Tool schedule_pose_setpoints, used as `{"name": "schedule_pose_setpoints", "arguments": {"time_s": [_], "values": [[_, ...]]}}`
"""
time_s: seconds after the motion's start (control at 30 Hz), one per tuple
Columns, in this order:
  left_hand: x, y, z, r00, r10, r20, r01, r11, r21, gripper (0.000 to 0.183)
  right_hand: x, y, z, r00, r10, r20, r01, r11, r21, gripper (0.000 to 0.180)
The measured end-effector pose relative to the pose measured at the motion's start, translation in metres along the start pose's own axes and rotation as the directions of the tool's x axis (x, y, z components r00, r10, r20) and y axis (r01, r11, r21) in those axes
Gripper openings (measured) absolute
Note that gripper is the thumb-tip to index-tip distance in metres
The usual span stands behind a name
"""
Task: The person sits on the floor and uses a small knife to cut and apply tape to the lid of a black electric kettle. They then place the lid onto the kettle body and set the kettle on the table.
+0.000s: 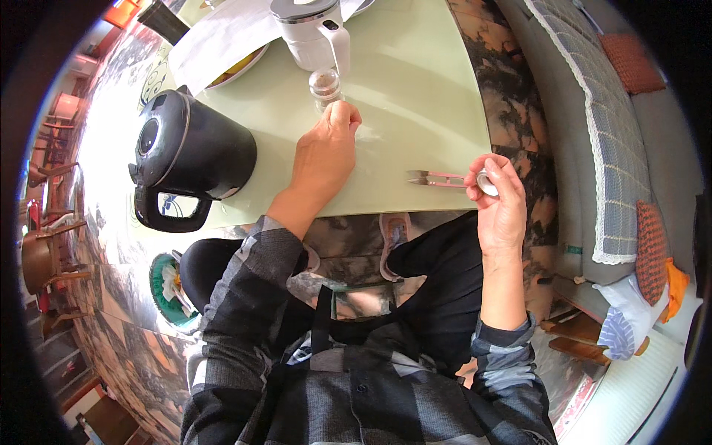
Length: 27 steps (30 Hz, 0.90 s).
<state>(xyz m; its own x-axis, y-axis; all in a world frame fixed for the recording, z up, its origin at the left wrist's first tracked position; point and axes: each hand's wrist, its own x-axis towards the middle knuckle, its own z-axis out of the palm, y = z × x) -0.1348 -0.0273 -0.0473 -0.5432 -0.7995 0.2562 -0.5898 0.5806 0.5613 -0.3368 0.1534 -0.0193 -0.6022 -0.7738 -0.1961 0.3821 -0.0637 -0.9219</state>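
Note:
My left hand is over the pale green table, thumb and fingertips pinched together; whether something thin is between them cannot be told. Just beyond it stand small clear round containers with brownish contents. At the table's right edge, my right hand holds a small white ring-shaped item, its round opening showing between thumb and fingers. A pair of thread snips with pinkish handles lies on the table, blades to the left, handle ends close to the right fingers.
A black electric kettle stands at the left, near a plate partly under white paper. At the back is a white jug with a grey lid. A green waste basket is on the floor, a grey sofa at the right.

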Motion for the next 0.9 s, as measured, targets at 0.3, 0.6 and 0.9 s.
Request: {"name": "schedule_pose_setpoints", "arguments": {"time_s": [0.3, 0.6, 0.9], "values": [[0.002, -0.003, -0.009, 0.997, 0.057, 0.05, -0.053, 0.995, -0.084, 0.017, 0.01, 0.009, -0.01, 0.999, 0.021, 0.033, -0.023, 0.998, 0.063, 0.017], [0.011, 0.023, -0.02, 0.964, 0.221, -0.148, -0.219, 0.975, 0.025, 0.009, 0.014, 0.01, -0.012, 0.999, 0.041, 0.032, -0.045, 0.993, 0.11, 0.017], [-0.031, 0.025, -0.035, 0.951, 0.281, -0.13, -0.289, 0.956, -0.046, 0.016, 0.013, 0.009, -0.013, 0.997, 0.054, 0.047, -0.059, 0.99, 0.128, 0.018]]}}
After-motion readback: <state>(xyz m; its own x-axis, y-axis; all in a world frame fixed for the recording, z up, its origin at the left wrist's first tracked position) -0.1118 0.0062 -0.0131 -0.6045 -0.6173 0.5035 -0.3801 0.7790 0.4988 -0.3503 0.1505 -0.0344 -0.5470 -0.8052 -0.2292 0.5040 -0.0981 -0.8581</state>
